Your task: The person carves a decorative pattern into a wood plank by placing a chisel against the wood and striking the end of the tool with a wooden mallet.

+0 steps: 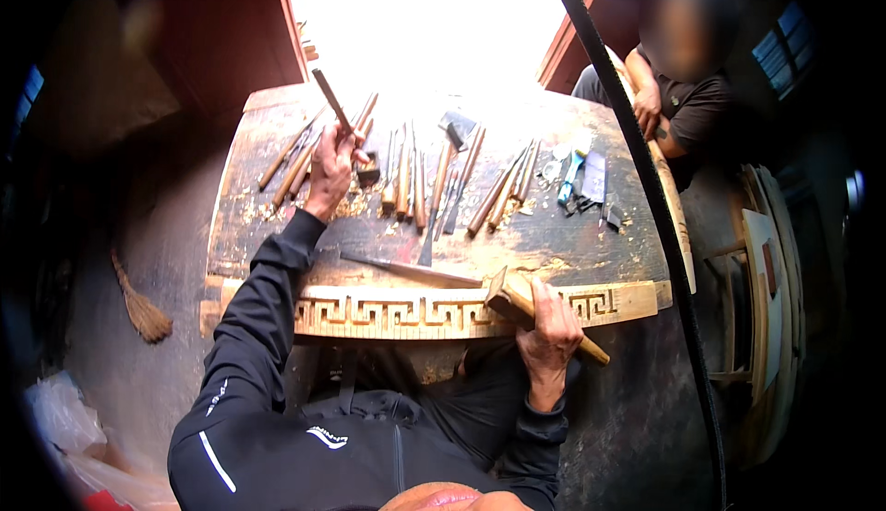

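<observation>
My left hand (330, 171) is raised over the far left of the workbench, its fingers closed around a slim brown chisel (332, 100) that slants up and away. The chisel's lower end is hidden or too small to make out. In my right hand (551, 331) is a wooden mallet (512, 297), its handle sticking out below the fist to the right. The mallet's head rests on or just above a long pale wooden board (415, 326) along the bench's near edge. A carved key-like meander pattern runs along that board.
Several wooden-handled chisels (403, 179) lie in groups across the workbench (369, 234) among shavings. A long flat blade (406, 269) lies behind the board. A black strap-like band (651, 160) crosses the right side. Another person (692, 96) sits far right; a broom (143, 312) lies left.
</observation>
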The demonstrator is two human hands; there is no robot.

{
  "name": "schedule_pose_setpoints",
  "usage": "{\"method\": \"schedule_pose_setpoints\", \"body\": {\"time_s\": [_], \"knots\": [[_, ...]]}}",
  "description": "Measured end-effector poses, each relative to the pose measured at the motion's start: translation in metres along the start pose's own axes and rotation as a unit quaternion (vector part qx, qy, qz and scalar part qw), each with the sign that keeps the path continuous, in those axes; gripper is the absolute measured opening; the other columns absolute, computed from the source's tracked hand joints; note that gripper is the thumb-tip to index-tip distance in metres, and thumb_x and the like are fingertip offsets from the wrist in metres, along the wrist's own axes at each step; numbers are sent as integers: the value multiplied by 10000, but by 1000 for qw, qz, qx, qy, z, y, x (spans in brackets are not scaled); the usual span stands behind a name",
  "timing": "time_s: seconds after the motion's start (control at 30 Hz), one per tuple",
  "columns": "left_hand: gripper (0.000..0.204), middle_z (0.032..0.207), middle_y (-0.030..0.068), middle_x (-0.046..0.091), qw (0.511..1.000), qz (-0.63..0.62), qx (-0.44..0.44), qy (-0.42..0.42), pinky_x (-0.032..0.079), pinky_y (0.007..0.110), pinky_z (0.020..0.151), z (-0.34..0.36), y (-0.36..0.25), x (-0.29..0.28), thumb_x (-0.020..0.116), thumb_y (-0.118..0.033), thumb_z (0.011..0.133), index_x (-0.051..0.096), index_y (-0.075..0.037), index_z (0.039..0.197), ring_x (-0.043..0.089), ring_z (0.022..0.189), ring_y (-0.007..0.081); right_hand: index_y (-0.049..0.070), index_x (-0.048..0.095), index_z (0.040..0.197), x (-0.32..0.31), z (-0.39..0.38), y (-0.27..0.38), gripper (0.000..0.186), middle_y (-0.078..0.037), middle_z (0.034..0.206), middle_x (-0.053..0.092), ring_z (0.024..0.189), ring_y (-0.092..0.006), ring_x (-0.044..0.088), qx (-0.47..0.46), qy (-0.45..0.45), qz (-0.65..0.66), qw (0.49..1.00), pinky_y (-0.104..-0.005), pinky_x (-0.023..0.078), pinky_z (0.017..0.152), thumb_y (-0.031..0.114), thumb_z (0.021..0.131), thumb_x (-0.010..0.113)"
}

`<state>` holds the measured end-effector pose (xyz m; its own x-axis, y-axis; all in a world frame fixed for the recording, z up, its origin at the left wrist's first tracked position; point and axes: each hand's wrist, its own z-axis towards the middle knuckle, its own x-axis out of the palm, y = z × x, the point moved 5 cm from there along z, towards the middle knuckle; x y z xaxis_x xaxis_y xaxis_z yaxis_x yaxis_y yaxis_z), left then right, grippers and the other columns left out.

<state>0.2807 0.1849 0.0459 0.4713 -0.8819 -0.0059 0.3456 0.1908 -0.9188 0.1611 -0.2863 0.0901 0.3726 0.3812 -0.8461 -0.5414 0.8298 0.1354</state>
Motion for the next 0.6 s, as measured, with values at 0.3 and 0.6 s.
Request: {"method": "schedule_pose_setpoints", "body": {"time_s": [0.3, 0.6], "knots": [[90, 918, 14, 819, 978, 189, -87, -1, 590, 245, 792, -10, 5, 4, 832, -98, 1039, 821, -35, 1102, 736, 871, 64, 67, 720, 1414, -1, -2, -4, 614, -171, 1220, 795, 1060, -402, 777, -4, -14, 1, 1000, -485, 619, 921, 37, 811, 829], [279, 1054, 149, 831, 987, -98, -113, 52, 695, 374, 945, -147, -73, 3, 726, 4, 1095, 612, 17, 1349, 828, 1019, 216, 81, 723, 1438, 13, -10, -10, 622, -180, 1275, 798, 1108, -402, 787, 1, -16, -27, 999, -485, 624, 937, 180, 858, 924]]}}
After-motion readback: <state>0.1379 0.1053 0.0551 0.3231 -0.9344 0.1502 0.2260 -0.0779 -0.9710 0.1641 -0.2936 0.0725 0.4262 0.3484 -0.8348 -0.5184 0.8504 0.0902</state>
